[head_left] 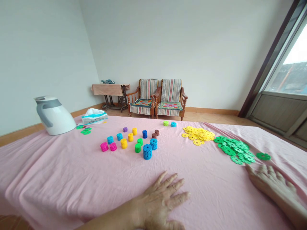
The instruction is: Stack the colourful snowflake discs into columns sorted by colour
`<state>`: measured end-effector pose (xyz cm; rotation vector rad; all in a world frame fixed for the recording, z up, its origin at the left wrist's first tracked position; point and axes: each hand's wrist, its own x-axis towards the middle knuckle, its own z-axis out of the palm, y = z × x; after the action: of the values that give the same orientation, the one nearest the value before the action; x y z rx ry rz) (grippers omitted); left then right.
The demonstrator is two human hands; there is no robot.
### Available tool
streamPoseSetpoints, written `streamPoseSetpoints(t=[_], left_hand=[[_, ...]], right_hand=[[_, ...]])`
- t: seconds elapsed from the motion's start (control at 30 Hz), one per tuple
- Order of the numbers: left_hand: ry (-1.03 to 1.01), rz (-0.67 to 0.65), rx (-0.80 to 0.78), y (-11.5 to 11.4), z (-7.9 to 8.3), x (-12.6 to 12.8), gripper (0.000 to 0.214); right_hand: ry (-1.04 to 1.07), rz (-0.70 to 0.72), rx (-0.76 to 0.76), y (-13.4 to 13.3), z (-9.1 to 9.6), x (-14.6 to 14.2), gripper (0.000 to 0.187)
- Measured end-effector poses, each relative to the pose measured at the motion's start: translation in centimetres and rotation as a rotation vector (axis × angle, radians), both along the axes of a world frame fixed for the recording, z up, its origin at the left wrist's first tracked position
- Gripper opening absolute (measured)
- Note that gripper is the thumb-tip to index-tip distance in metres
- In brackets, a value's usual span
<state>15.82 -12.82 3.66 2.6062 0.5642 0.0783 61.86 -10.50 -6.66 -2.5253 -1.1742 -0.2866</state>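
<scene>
My left hand (158,201) lies flat and spread on the pink sheet (72,179), holding nothing, just below several short stacks of plastic snowflake discs. The nearest is a tall blue stack (147,151). Pink, teal, yellow, green, purple and brown stacks stand beyond it. My right hand (271,185) rests on the sheet with its fingertips beside a loose pile of green discs (233,149). A single green disc (263,156) lies just past those fingers. Loose yellow discs (198,134) form a second pile farther in.
A white and grey jug (54,115) and a tissue box (94,116) stand at the sheet's far left, near a few flat green discs (85,131). Beyond the sheet are two striped armchairs (159,97), a small covered table (110,91) and a window (285,73).
</scene>
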Motion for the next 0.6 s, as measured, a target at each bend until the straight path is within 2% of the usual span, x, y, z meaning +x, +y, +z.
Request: streamPoseSetpoints(t=[0.1,0.17,0.23,0.43,0.6], left_hand=[[-0.006,-0.007,0.000,0.0,0.1,0.0,0.066],[-0.003,-0.010,-0.003,0.0,0.2,0.0,0.066],[0.005,-0.009,-0.005,0.1,0.2,0.0,0.065],[0.011,-0.009,0.016,0.1,0.2,0.1,0.065],[0.005,-0.009,0.043,0.2,0.3,0.0,0.063]], right_hand=[[-0.151,0.004,-0.010,0.2,1.4,-1.5,0.068],[-0.300,0.135,0.003,0.5,2.4,-3.6,0.062],[-0.349,0.263,0.022,1.1,3.2,-6.5,0.055],[-0.224,0.672,0.069,3.5,4.6,-16.2,0.043],[-0.124,0.768,0.038,5.9,5.5,-21.4,0.042]])
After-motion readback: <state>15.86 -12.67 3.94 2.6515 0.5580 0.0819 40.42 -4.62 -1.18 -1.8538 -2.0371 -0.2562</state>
